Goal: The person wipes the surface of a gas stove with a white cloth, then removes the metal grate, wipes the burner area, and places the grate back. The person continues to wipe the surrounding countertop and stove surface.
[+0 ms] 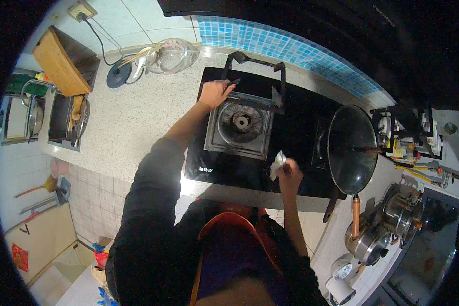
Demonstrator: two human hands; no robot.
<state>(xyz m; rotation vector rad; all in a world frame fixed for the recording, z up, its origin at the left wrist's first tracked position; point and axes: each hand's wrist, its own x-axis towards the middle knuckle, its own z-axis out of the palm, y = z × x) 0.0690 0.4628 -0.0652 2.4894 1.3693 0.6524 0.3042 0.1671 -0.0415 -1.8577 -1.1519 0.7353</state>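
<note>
My left hand point(215, 93) grips the near-left part of a square black pan support point(283, 86), which is raised and tilted over the back of a black glass gas hob point(233, 170). The left burner point(241, 121) lies uncovered in its square metal drip tray point(235, 150). Over the front of the hob, right of that tray, my right hand point(292, 176) holds a crumpled white tissue or cloth point(278, 165). The right hand is slightly blurred.
A dark wok point(352, 153) sits over the right burner, its wooden handle point(355, 216) pointing towards me. Steel pots point(367, 239) stand to the right. On the left counter are a glass bowl point(172, 57), a black round lid-like object point(119, 74) and a sink point(61, 118).
</note>
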